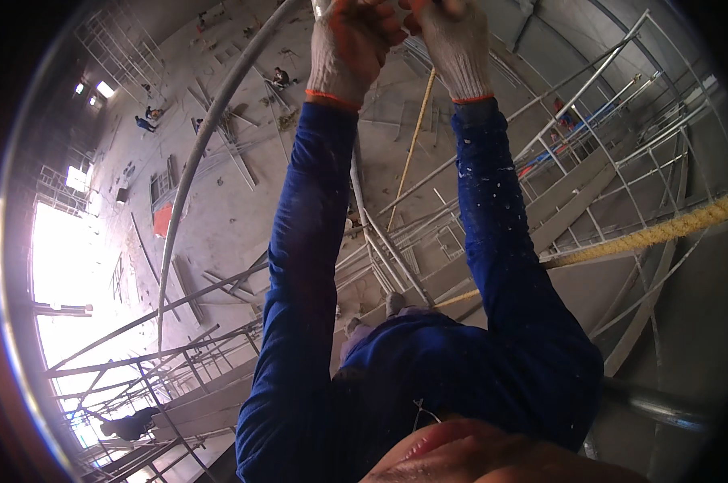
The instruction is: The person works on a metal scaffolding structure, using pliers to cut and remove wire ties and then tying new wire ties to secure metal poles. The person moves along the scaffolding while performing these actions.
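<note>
Both my hands are raised close together at the top edge of the view, in white knit gloves with orange palms and orange cuff edging. My left hand [349,48] has its fingers curled inward. Beside it my right hand [452,40] is also curled, its fingertips partly cut off by the frame edge. Whatever lies between the fingers is hidden. A pale metal pole [357,181] runs behind my left hand and forearm. Blue sleeves cover both arms, and the right sleeve [497,201] carries white specks.
Far below lies a concrete floor with scattered bars and several people, one crouching [280,77]. A curved grey pipe [207,133] passes left of me. Scaffold rails [605,153] and a thick yellow rope [662,235] stand at right. A thinner yellow rope [414,145] hangs between my arms.
</note>
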The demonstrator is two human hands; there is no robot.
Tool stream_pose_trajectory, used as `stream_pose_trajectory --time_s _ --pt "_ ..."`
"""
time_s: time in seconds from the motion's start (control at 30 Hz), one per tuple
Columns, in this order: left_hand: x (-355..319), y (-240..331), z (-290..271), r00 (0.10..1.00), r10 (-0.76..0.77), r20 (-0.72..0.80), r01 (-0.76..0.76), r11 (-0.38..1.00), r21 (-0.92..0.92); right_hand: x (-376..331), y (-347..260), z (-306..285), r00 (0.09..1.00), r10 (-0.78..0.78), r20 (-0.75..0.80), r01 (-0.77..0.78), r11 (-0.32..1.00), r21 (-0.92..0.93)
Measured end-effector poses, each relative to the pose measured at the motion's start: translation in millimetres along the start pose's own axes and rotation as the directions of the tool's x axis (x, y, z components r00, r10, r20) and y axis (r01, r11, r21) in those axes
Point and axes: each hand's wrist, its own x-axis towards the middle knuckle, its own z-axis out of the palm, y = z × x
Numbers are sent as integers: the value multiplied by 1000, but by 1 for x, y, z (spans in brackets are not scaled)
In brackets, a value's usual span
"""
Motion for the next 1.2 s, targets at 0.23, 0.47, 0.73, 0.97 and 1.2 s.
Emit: stream_pose_trajectory --time_s 0.23,0.47,0.73,0.97,1.2 --pt "27 14 -39 997 41 -67 -26 978 206 -7 13 -9 998 4 67 0 998 -60" --pt "25 29 -51 997 69 26 -74 904 422 -6 -1 -10 984 42 176 -39 999 -21" --pt "9 39 -44 948 309 82 -228 475 850 -1 -6 10 938 222 268 -240 970 38" --pt "10 -17 -7 907 413 -82 -280 737 615 -4 10 23 986 164 30 -165 985 41" --pt "-16 1 9 729 651 213 -191 -106 976 9 10 23 970 82 230 -62 994 -94"
